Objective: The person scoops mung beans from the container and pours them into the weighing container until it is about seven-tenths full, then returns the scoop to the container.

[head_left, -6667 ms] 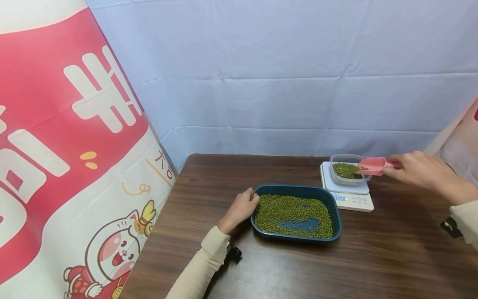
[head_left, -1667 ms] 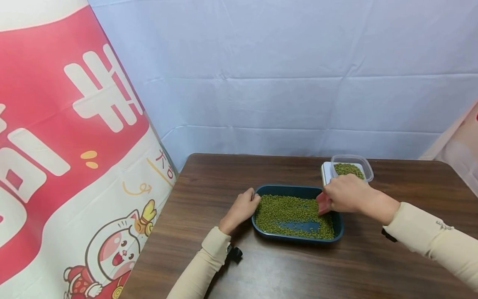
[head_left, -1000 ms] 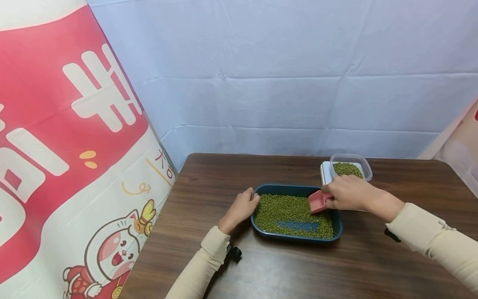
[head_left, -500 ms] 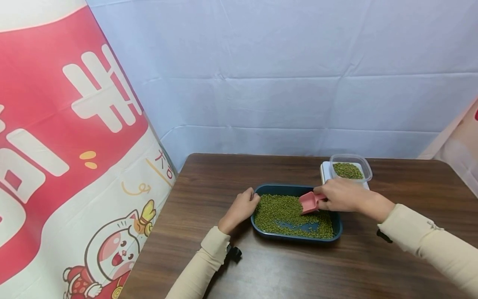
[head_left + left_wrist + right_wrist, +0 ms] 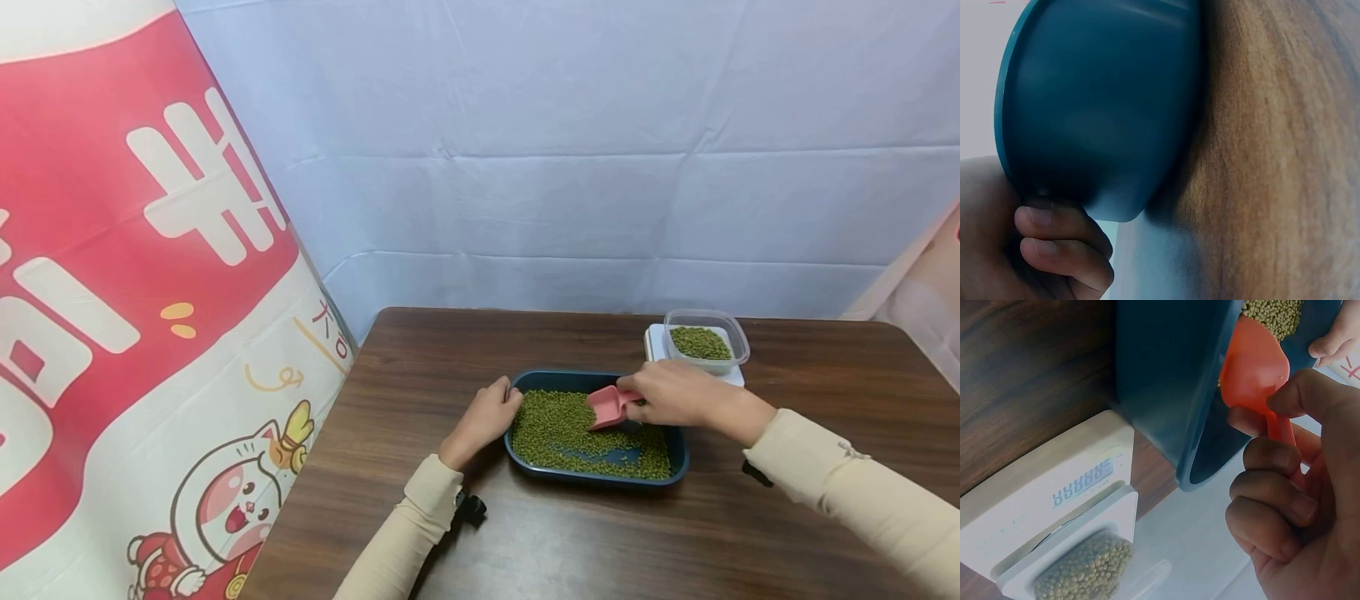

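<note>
1. The scoop [image 5: 604, 407] pinched by the right fingers [image 5: 1272, 494] is coloured pink.
2. Dark blue is borne by the tray [image 5: 562, 382] gripped in the left fingers [image 5: 1072, 256].
3. Green beans [image 5: 551, 421] are seen between both sets of fingers.
4. Brown, streaked wood grain is shown by the tabletop [image 5: 420, 367] beneath the fingers.
5. Cream is shown by the sleeves [image 5: 847, 483] behind them.

Scoop [image 5: 604, 408] in tray [image 5: 558, 382], container [image 5: 717, 364] on scale [image 5: 654, 343]
</note>
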Available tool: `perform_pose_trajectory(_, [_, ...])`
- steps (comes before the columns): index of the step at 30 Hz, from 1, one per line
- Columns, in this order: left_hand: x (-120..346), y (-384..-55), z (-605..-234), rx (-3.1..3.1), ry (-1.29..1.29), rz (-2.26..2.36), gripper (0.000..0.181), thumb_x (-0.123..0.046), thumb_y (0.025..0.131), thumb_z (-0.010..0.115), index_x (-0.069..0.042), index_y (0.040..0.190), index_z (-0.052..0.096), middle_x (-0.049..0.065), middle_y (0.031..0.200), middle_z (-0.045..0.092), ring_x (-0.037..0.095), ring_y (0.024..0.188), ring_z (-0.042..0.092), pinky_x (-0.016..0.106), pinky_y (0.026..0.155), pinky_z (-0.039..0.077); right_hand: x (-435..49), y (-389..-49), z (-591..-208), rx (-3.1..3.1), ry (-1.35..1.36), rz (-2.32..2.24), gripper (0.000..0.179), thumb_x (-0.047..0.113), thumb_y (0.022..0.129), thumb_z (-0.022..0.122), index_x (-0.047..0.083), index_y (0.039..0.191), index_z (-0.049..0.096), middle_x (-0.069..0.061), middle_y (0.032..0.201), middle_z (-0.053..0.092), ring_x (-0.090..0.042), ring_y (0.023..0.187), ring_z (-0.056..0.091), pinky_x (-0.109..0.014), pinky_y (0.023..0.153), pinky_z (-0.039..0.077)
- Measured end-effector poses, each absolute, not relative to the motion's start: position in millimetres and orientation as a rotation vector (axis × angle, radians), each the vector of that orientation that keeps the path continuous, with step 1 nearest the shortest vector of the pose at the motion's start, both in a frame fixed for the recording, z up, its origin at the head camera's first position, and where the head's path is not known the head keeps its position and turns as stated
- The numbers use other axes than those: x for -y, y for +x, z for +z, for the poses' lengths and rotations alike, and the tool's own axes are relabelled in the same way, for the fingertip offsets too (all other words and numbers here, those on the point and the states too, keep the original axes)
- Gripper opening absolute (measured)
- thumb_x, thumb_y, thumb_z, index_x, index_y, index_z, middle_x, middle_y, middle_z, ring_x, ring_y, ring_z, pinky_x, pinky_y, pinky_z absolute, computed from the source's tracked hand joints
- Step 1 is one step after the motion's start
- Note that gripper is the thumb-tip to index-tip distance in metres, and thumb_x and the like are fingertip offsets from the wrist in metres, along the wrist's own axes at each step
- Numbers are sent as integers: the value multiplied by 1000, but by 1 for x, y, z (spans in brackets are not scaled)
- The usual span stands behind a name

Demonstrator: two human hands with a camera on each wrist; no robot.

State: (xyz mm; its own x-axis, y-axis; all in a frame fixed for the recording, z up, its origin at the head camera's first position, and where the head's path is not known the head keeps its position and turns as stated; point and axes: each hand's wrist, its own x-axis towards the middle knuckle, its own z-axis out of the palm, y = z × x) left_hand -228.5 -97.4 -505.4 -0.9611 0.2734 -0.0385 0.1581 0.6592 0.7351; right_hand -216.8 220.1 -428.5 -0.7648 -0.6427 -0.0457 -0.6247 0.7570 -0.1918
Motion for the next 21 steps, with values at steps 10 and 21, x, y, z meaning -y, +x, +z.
perform_pose_trajectory(10, [98,-229,-507,-2733,351,1177,30,-30,112,44,-15,86,44,-3,70,39,14,60,39,29,60,36,-211,-219,-431,-2839,-1034,-248,17,25,94,74,25,84,60,12,63,27,-6,54,21,-26,52,19])
perform_pose_trajectory(21, [98,-230,-507,-2735,358,1180,30,-30,111,44,-15,85,43,-3,70,38,14,60,38,29,59,35,-200,-224,-432,-2814,-1057,-261,17,22,93,74,23,84,60,12,63,26,-6,54,21,-26,52,19])
